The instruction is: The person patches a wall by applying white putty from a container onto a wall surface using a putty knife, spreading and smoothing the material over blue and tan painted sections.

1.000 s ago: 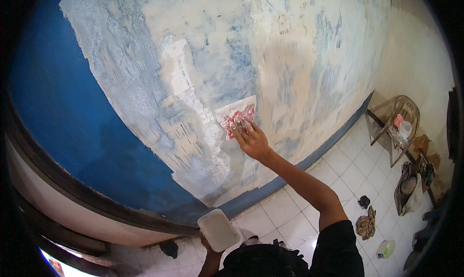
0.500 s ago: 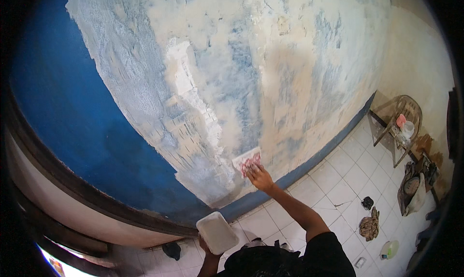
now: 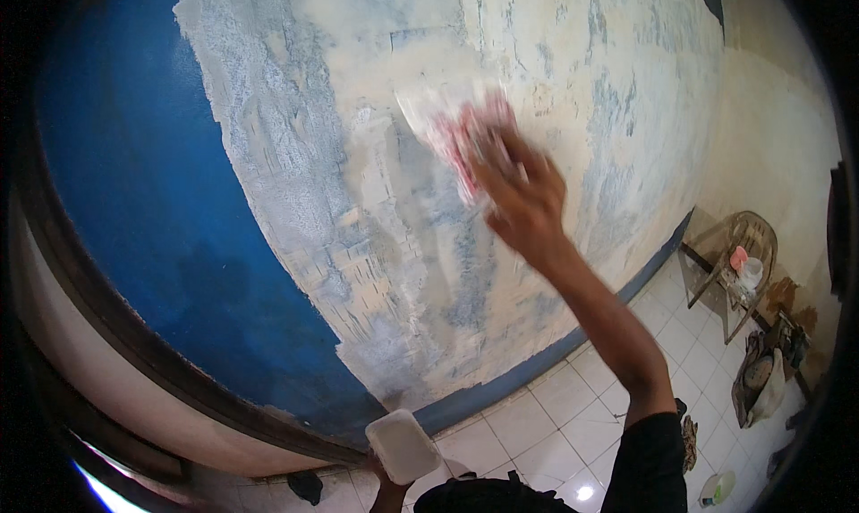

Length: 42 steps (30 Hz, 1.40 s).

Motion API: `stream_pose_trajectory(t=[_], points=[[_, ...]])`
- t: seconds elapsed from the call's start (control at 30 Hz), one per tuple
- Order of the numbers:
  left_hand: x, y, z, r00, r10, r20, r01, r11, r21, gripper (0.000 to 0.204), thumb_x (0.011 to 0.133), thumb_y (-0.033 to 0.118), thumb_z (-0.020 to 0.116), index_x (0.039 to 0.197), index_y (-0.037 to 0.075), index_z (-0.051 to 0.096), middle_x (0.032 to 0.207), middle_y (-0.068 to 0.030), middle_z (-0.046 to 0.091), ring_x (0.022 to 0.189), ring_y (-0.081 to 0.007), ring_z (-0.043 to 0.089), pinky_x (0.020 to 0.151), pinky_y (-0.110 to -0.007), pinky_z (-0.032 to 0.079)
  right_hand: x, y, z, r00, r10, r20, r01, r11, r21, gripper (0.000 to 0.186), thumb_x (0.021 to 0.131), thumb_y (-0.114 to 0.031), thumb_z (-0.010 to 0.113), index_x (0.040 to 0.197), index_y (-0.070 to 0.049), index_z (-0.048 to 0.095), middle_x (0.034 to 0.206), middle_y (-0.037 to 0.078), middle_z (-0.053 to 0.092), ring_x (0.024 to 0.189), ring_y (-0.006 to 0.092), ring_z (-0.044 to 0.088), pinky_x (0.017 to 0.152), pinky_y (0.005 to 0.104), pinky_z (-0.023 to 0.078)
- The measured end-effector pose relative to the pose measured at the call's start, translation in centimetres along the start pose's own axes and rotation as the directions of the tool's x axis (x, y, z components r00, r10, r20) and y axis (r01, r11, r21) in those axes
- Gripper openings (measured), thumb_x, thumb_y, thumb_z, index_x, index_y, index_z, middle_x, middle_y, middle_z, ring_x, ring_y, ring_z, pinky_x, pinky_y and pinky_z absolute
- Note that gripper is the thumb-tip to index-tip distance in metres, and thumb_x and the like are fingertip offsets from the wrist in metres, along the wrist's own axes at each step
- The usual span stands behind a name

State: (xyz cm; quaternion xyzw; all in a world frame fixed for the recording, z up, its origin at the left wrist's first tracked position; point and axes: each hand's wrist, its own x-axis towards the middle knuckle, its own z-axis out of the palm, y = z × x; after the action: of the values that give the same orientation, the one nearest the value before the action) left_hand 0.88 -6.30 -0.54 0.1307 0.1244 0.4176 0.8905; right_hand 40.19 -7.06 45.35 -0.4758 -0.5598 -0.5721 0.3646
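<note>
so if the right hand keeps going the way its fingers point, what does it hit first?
The right hand points up-left, with a blurred flat scraper at its fingertips against the wall. Further that way is only more pale patched wall; depth is unclear.

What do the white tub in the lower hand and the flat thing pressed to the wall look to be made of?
The white tub, held by the left hand, looks like matte plastic: thin, rounded rim, even white. The flat sheet under the right hand seems a thin flexible scraper, plastic or card, with red marks; motion blur leaves this open. The wall looks like chalky filler over blue paint.
</note>
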Motion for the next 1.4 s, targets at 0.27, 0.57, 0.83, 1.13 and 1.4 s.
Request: stream_pose_trajectory(t=[0.27, 0.57, 0.83, 1.13, 1.4], points=[[-0.2, 0.0, 5.5, 0.997, 0.016, 0.082, -0.026, 0.992, 0.121, 0.091, 0.079, 0.073, 0.056, 0.15, 0.02, 0.036, 0.144, -0.0127, 0.048, 0.127, -0.0396, 0.051, 0.104, -0.062, 0.041, 10.3, 0.6, 6.5, 0.956, -0.221, -0.194, 0.195, 0.97, -0.145, 0.029, 0.079, -0.006, 0.066, 0.108, -0.003, 0.072, 0.113, 0.013, 0.071, 0.116, 0.0286, 0.063, 0.088, 0.04, 0.051], [-0.9, -0.4, 8.4, 0.994, 0.065, 0.086, -0.079, 0.982, 0.171, 0.09, 0.08, 0.073, 0.053, 0.15, 0.019, 0.036, 0.145, -0.0125, 0.048, 0.128, -0.039, 0.051, 0.103, -0.062, 0.042, 6.6, 0.8, 9.2, 0.967, -0.242, -0.075, 0.234, 0.966, -0.11, 0.03, 0.08, -0.007, 0.064, 0.109, -0.003, 0.071, 0.114, 0.013, 0.07, 0.118, 0.0275, 0.061, 0.09, 0.0387, 0.049], [-2.4, -0.7, 10.0, 0.994, 0.075, 0.074, -0.091, 0.968, 0.234, 0.089, 0.081, 0.073, 0.051, 0.151, 0.019, 0.036, 0.145, -0.0123, 0.048, 0.129, -0.0385, 0.051, 0.103, -0.061, 0.043, -0.8, -2.5, 9.3, 0.983, -0.17, 0.064, 0.172, 0.985, -0.025, 0.037, 0.076, -0.006, 0.064, 0.113, 0.0, 0.069, 0.121, 0.015, 0.066, 0.119, 0.0312, 0.058, 0.09, 0.0413, 0.05], [-4.2, -1.1, 7.8, 0.996, 0.083, 0.023, -0.086, 0.966, 0.242, 0.089, 0.083, 0.074, 0.047, 0.151, 0.019, 0.035, 0.148, -0.0114, 0.046, 0.131, -0.0375, 0.048, 0.104, -0.061, 0.041, -11.2, -6.9, 8.7, 0.974, -0.104, 0.201, 0.085, 0.991, 0.101, 0.041, 0.079, -0.011, 0.06, 0.118, -0.001, 0.066, 0.127, 0.014, 0.062, 0.123, 0.0322, 0.054, 0.094, 0.0436, 0.047], [-6.1, -1.8, 5.5, 0.995, 0.098, -0.016, -0.093, 0.973, 0.21, 0.086, 0.086, 0.075, 0.043, 0.152, 0.021, 0.034, 0.15, -0.0088, 0.043, 0.134, -0.0359, 0.046, 0.107, -0.06, 0.039, -23.1, -11.3, 8.5, 0.93, -0.061, 0.362, -0.009, 0.982, 0.188, 0.041, 0.08, -0.014, 0.061, 0.119, -0.003, 0.065, 0.133, 0.013, 0.059, 0.129, 0.032, 0.05, 0.094, 0.0442, 0.047]])
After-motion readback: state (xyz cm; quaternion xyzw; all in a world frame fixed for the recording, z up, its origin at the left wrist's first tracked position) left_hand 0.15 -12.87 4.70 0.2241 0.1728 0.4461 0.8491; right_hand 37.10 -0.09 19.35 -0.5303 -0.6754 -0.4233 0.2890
